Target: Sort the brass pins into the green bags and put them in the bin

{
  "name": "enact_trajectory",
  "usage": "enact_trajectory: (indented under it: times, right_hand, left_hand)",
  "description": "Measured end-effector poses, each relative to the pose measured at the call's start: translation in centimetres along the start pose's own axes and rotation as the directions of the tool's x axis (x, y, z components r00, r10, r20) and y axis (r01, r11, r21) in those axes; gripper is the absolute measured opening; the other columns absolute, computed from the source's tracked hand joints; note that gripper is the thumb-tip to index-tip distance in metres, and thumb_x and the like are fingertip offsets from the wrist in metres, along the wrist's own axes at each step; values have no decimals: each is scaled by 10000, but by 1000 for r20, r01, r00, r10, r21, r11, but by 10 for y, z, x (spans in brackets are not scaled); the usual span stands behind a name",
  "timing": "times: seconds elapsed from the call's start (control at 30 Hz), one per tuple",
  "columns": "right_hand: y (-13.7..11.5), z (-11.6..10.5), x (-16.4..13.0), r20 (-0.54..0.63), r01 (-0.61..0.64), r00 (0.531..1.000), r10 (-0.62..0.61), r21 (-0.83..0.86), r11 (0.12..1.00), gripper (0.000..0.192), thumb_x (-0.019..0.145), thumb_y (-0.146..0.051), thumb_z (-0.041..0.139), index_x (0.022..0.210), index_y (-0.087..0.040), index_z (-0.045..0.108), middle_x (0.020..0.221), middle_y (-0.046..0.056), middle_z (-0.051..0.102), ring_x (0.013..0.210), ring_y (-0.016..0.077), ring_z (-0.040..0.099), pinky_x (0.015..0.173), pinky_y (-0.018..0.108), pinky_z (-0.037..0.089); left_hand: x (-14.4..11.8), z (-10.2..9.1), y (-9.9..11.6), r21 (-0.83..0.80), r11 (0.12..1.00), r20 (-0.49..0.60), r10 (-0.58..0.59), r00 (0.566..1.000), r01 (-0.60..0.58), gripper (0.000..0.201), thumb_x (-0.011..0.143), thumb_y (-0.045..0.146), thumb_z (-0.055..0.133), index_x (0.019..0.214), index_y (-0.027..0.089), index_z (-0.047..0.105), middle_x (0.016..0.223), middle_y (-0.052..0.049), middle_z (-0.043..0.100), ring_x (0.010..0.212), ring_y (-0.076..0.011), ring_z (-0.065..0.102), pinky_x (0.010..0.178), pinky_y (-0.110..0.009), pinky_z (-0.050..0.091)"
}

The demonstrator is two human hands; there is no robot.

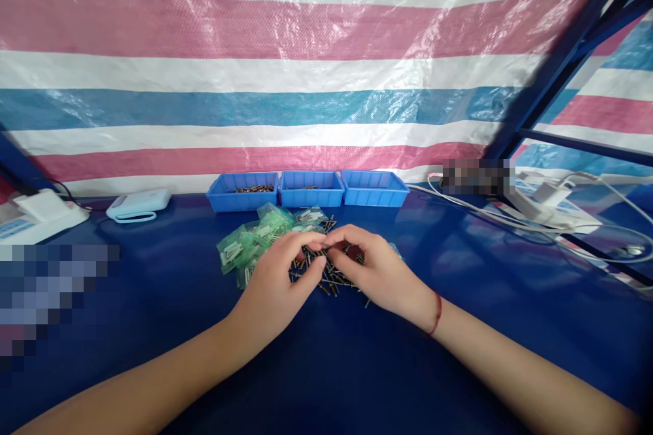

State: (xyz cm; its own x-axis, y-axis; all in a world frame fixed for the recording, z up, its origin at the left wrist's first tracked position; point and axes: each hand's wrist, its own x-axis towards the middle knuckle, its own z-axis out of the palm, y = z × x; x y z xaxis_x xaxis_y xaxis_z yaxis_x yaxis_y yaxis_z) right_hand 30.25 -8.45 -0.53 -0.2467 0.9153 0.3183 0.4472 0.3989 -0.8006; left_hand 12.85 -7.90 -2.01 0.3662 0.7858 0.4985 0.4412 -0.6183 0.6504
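head view: both hands meet over a loose pile of small dark pins (331, 275) lying on the blue bench (459, 326), just in front of a heap of little green bags (249, 241). the left hand (278, 282) rests on the near-left edge of the pile with its fingertips curled in and pinched close; it looks to have a pin or two between thumb and forefinger, though the pieces are too small to tell for certain. the right hand (375, 272), with a red cord at the wrist, comes in from the other side, its grip likewise narrow, fingertips touching the left hand's over the top of the pile. judging by how things lie, the sorting or bagging looks to be in its middle: several bags beside the pile seem already filled with pale pieces, while a good many pins are loose on the bench and not yet gathered. behind, three blue trays stand in a row against the striped tarp (306, 81); the left tray (243, 192) holds a thin layer of dark parts, the middle tray (311, 189) only a few, and the right tray (374, 188) shows nothing that i can make out. a white device (139, 204) lies well to the left, and white cables (561, 217) trail across the right end of the bench.
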Motion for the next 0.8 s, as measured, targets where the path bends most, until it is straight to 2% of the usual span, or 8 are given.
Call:
enact_trajectory:
  times: [0.1,0.17,0.37,0.6,0.8]
  right_hand:
    - [-3,0,-1,64,-78,996,65,229,970,148,870,-226,539,938,-186,664,879,34,683,769,165,617,675,297,474]
    - [-6,0,-1,73,-89,995,71,293,952,149,864,-253,567,936,-193,683,904,31,698,839,175,635,742,306,488]
    - [-10,1,-3,54,-84,996,70,328,941,146,843,-251,619,942,-222,722,932,11,723,919,174,654,817,293,504]
    - [-10,6,-4,25,-93,996,89,327,941,163,825,-278,649,962,-221,719,934,21,715,873,178,650,790,312,512]
    - [-9,5,-4,96,-208,978,185,467,859,184,811,-314,678,966,-217,688,934,18,700,887,152,640,788,275,506]
  left_hand:
    - [3,-3,3,-84,985,-36,-155,987,151,223,856,223,579,1079,224,588,935,-12,654,712,-141,573,628,-270,465]
    - [5,-5,5,-129,975,-43,-188,981,181,182,849,244,592,1028,219,613,883,-4,656,667,-131,562,575,-252,445]
    - [5,-9,4,-173,977,-53,-136,989,125,88,853,235,599,920,231,655,825,19,645,602,-103,513,540,-231,414]
    - [3,-9,2,-180,980,-79,-104,991,89,59,858,246,605,878,223,655,793,22,619,605,-103,500,552,-233,414]
    - [2,-11,4,-148,989,-124,-41,991,22,66,877,222,579,864,216,643,760,27,595,607,-98,491,556,-229,397]
